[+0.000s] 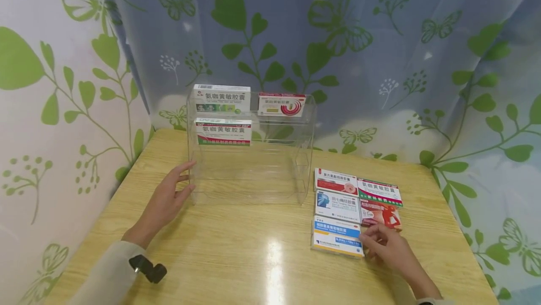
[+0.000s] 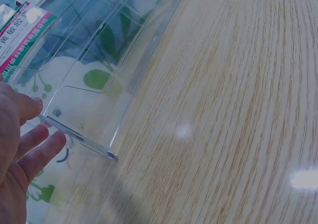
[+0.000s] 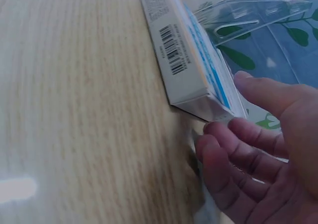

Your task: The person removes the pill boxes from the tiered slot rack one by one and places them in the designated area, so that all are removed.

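Note:
At the left side of a clear acrylic display rack [image 1: 249, 197], my left hand [image 1: 169, 197] has its fingertips against the side panel, fingers fairly straight. The left wrist view shows the fingers [image 2: 49, 144] right at the panel's edge. My right hand [image 1: 390, 248] is at the right end of a blue-and-white medicine box [image 1: 337, 237] lying flat on the table. In the right wrist view the thumb [image 3: 263, 92] is by the box's top corner and the loosely bent fingertips are close to its end face; no firm pinch shows.
Behind the blue-and-white box lie a white box with a blue head picture [image 1: 336, 206] and a red-and-white box [image 1: 336, 182]. Right of these are a green-and-red box [image 1: 380, 191] and a red box [image 1: 374, 212]. The rack's upper tiers hold boxes [image 1: 224, 133]. Patterned curtain [image 1: 270, 23] surrounds the table.

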`<action>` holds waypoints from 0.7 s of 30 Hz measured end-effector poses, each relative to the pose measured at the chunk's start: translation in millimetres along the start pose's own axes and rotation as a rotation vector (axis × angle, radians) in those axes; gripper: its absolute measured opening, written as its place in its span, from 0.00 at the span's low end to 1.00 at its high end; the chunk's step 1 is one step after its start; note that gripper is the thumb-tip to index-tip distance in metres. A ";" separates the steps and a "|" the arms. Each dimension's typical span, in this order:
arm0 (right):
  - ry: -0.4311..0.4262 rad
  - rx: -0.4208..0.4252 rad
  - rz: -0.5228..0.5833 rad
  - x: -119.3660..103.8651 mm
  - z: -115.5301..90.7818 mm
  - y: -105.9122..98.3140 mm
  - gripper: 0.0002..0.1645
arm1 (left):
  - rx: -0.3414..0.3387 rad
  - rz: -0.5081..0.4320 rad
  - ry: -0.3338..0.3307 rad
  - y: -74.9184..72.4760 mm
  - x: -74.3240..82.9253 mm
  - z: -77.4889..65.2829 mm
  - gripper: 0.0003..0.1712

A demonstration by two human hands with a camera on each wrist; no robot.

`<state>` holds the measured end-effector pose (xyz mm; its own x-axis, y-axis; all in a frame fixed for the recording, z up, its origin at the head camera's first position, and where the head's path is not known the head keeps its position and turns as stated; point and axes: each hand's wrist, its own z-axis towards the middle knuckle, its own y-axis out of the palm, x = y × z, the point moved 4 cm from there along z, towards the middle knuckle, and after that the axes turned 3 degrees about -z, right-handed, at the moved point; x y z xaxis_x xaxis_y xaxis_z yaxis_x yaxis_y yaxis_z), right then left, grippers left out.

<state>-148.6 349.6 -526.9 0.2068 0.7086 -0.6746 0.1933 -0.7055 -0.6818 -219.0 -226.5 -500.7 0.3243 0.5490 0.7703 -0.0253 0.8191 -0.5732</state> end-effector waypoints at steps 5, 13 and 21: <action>0.029 -0.007 -0.054 1.5 0.5 7.7 0.25 | -0.001 0.000 -0.001 -0.2 -0.4 0.5 0.37; 0.080 -0.013 -0.033 3.5 1.2 7.6 0.28 | -0.003 0.001 -0.009 0.4 -0.8 0.9 0.37; 0.121 -0.004 -0.035 7.4 -0.3 7.8 0.29 | -0.002 0.000 -0.017 0.5 -0.8 0.8 0.37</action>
<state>-145.3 349.4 -537.1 0.3137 0.7265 -0.6113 0.2063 -0.6806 -0.7030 -220.0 -226.4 -501.4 0.3081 0.5522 0.7747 -0.0240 0.8186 -0.5739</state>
